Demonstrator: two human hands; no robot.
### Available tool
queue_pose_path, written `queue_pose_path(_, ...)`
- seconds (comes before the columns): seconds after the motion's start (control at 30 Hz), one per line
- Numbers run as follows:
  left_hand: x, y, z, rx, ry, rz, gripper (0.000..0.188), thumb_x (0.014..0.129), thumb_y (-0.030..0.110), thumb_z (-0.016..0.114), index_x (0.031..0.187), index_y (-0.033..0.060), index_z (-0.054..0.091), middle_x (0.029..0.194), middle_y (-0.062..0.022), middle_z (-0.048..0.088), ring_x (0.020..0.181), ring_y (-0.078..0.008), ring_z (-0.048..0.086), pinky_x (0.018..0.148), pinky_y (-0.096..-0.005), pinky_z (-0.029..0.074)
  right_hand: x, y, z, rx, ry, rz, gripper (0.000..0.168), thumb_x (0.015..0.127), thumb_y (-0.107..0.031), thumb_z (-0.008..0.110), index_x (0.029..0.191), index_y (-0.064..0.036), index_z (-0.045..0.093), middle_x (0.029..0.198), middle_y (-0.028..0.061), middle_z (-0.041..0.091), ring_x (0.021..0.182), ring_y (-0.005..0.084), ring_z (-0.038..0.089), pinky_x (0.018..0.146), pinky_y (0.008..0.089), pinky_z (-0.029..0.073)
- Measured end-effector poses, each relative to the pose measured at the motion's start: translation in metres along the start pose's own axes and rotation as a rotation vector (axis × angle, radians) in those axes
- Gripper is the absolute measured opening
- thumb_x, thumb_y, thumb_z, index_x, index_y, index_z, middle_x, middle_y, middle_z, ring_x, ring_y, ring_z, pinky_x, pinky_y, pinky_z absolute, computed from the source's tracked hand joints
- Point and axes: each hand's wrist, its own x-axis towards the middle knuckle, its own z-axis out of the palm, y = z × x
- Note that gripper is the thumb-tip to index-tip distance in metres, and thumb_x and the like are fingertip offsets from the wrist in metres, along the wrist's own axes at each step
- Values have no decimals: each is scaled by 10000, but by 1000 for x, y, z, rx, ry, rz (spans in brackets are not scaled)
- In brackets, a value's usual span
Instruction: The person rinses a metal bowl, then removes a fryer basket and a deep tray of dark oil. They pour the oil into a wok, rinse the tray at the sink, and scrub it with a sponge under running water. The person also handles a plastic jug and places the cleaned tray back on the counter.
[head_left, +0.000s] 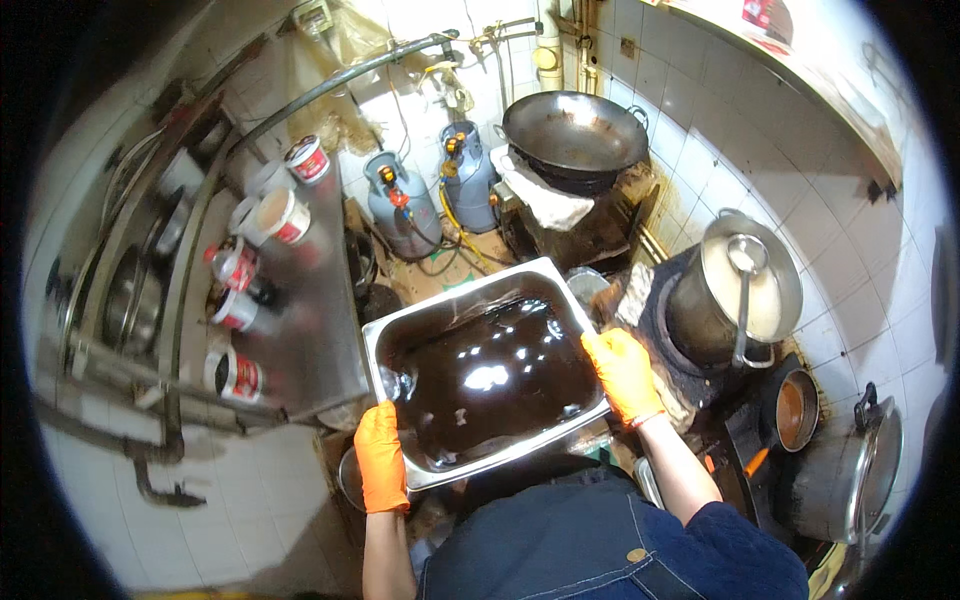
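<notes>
Between my hands I hold a rectangular stainless steel pan (517, 451) with a dark brown, glossy liquid (487, 352) in it. My left hand (381, 459), in an orange glove, grips the pan's near left corner. On the right short side, my right hand (624, 376), gloved the same way, is closed over the rim. The pan is in front of my dark apron (532, 540), above the floor. Bright light reflects off the liquid's surface.
Left, a metal table (322, 330) bears several tubs. Ahead stand two gas cylinders (405, 206) and a large wok (577, 131) on a stove. At right are a stockpot (690, 322) with a ladle (742, 300), a small pan (796, 412) and a lidded pot (817, 480).
</notes>
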Motion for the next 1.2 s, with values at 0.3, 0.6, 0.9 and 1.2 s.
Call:
queue_pose_path(0.3,259,73,90,134,-227,64,253,1021,239,615,922,12,666,772,27,557,699,-60,449,623,-251,387,184,-52,75,-47,203,15,335,955,-313,684,869,10,664,742,115,658,686,205,612,665,364,491)
queue_pose_path(0.6,444,123,220,150,-313,-13,206,956,205,691,859,30,642,737,68,508,668,-50,407,599,-237,345,373,-16,111,273,294,-6,226,996,-197,569,872,-11,604,703,98,544,656,197,498,622,349,416)
queue_pose_path(0.9,560,174,337,145,-398,-65,169,948,193,707,891,38,670,744,71,552,648,-39,425,592,-221,346,497,-20,103,161,326,18,198,1023,-159,530,941,6,603,795,179,618,715,313,593,648,408,453)
queue_pose_path(1.2,642,214,409,250,-537,63,150,939,111,705,812,63,641,736,85,521,668,-39,401,608,-222,328,563,-24,109,138,369,186,282,1044,-255,513,950,0,592,745,178,608,698,305,619,614,400,456)
